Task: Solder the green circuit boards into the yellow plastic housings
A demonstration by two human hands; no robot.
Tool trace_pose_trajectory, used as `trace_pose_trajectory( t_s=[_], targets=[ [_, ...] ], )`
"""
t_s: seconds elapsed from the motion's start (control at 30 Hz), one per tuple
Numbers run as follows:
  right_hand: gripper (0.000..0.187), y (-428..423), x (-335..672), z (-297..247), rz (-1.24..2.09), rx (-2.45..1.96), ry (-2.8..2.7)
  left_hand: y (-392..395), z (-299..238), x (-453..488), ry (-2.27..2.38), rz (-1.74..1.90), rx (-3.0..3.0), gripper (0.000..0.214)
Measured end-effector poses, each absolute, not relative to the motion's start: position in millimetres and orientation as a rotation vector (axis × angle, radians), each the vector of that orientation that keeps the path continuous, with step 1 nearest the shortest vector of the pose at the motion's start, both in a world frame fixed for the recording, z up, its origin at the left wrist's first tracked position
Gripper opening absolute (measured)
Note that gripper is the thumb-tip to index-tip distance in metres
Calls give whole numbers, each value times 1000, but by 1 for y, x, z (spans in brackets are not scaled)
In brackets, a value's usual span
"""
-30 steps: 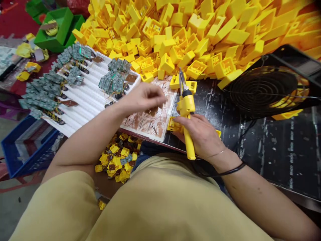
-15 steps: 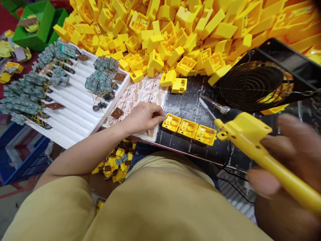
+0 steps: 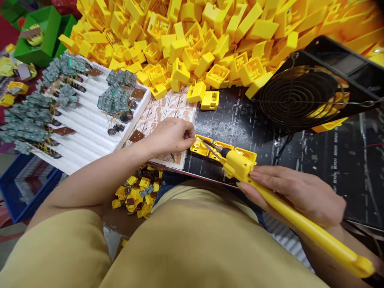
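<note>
Three small yellow plastic cases lie in a row, open side up: the left case [image 3: 198,147], the middle case [image 3: 227,145] and the right case [image 3: 247,153]. My right hand [image 3: 303,196] is wrapped around a long yellow soldering iron [image 3: 288,212] with a thin feed tube beside its tip. The tip reaches over the left case; whether it touches is unclear. At that case's left edge, my left hand [image 3: 172,136] has thumb and forefinger pinched together. Anything between those fingertips is too small to make out. The iron partly covers the middle and right cases.
A large heap of yellow cases [image 3: 186,48] fills the back. A black fan [image 3: 294,92] stands at the right on the black bench [image 3: 318,152]. On the left, a white foam tray [image 3: 90,116] carries green-grey circuit parts with wires. Green bins [image 3: 45,32] and a blue crate [image 3: 18,184] sit further left.
My right hand has brought the soldering iron leftward from the right side, and its tip is now over the left case. My left hand stays pinched beside that case; the view has shifted slightly.
</note>
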State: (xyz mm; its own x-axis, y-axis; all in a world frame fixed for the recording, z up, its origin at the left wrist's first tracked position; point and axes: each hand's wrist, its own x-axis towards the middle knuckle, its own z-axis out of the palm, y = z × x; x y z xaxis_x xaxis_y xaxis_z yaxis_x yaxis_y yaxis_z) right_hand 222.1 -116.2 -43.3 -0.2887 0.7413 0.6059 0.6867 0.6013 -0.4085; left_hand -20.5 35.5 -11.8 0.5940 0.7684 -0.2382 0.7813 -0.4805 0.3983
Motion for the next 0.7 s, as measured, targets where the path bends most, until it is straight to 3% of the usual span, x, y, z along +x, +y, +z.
trace_pose_trajectory(
  t_s=[0.07,0.43,0.57,0.7],
  targets=[
    [6,-114,222,-44,74,-1133,-2065,37,-8,-16,1250,-135,2411,9],
    [22,-104,215,-21,-21,-962,-2167,40,-3,-10,1273,-297,2470,16],
    [8,-113,227,-18,95,-1199,-2103,40,-4,-11,1274,-315,2470,17],
    [20,-120,237,-32,122,-1305,-2055,41,-3,-9,1278,-323,2463,15]
  ],
)
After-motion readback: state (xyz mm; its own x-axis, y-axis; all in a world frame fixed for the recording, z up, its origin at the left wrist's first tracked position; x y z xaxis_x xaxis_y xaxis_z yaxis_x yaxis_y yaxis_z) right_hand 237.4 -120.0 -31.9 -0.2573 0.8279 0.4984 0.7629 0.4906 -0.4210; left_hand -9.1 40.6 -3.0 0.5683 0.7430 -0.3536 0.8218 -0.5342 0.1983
